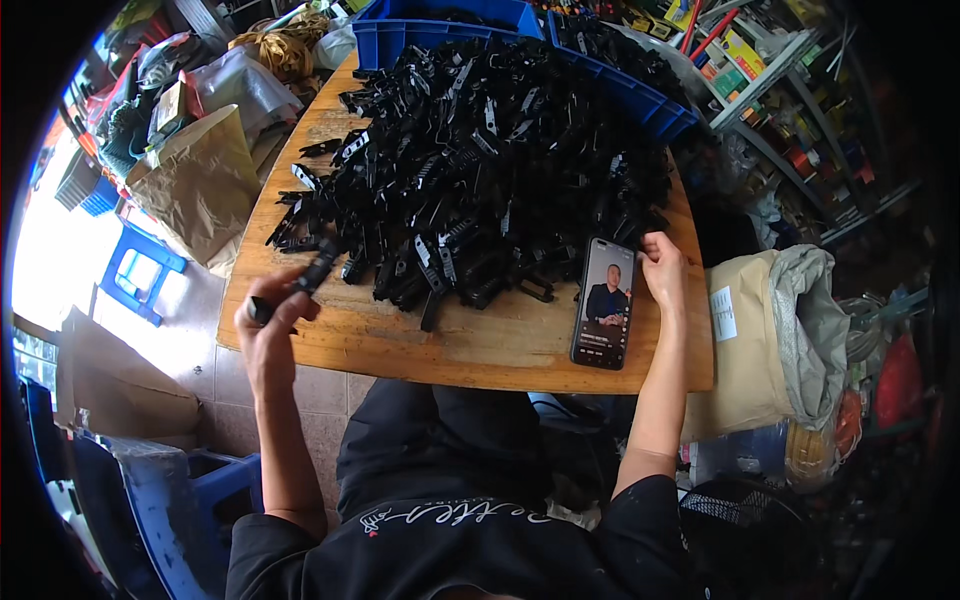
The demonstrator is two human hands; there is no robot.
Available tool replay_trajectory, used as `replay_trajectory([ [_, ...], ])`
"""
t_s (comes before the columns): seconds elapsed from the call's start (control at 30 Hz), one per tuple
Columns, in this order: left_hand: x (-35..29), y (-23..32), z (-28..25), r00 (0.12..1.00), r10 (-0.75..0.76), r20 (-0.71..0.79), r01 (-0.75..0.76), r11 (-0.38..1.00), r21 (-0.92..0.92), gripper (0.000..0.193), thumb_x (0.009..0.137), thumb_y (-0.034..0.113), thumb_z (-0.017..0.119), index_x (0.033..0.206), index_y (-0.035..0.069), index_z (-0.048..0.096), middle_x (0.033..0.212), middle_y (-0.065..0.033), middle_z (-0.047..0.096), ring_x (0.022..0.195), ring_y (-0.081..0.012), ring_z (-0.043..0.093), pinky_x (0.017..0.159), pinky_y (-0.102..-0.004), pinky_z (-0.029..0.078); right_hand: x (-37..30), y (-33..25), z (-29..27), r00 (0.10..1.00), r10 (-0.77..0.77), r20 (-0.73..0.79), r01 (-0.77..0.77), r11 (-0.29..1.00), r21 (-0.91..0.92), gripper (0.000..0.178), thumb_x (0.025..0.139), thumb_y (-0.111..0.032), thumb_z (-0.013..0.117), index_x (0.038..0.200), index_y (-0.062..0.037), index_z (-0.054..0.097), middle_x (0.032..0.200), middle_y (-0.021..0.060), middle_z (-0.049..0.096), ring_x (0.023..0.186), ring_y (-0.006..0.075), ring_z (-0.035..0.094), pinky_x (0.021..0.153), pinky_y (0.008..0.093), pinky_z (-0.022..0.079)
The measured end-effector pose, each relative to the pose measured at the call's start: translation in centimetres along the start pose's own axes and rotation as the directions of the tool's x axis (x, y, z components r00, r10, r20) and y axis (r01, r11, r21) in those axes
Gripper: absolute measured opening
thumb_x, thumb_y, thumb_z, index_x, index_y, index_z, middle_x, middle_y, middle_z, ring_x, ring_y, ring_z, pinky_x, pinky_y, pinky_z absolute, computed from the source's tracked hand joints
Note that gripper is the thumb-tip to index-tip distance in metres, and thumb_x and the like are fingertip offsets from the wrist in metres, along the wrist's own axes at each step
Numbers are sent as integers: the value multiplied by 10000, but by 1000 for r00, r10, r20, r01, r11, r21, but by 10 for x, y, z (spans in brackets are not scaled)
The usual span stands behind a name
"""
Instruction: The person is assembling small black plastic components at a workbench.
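**Left hand grips 1 black part at the pile's near-left edge**

The left hand is closed around a long black plastic part, whose long axis slants up and right toward the pile of black parts heaped on the wooden desk. The pile lies just beyond and to the right of that hand. The right hand rests at the pile's right edge, fingers curled, beside a phone lying flat; whether it holds anything, I cannot tell.
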State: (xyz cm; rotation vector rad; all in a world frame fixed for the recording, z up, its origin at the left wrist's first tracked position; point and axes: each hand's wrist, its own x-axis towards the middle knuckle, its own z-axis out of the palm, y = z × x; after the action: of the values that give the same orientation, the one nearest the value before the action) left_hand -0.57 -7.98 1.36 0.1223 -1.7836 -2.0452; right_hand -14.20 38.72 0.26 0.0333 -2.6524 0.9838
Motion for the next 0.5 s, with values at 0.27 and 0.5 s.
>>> replay_trajectory([
  [0.27, -30, -9, 45, 936, -253, 244, 310, 922, -234, 251, 744, 86, 624, 951, -39, 559, 779, -125, 613, 594, -187, 600, 578, -272, 485, -54, 1, -35, 993, 114, -34, -118, 979, -168, 140, 765, -36, 605, 902, -9, 601, 802, 122, 615, 709, 229, 594, 640, 304, 461],
  [0.5, -39, -7, 75, 854, -421, 305, 487, 853, -186, 225, 732, 25, 635, 953, 24, 595, 769, -79, 640, 650, -133, 608, 605, -216, 466, -72, -6, -33, 992, -70, -107, 44, 972, -230, 171, 771, -26, 604, 937, 17, 608, 836, 120, 605, 705, 207, 589, 630, 275, 463],
])
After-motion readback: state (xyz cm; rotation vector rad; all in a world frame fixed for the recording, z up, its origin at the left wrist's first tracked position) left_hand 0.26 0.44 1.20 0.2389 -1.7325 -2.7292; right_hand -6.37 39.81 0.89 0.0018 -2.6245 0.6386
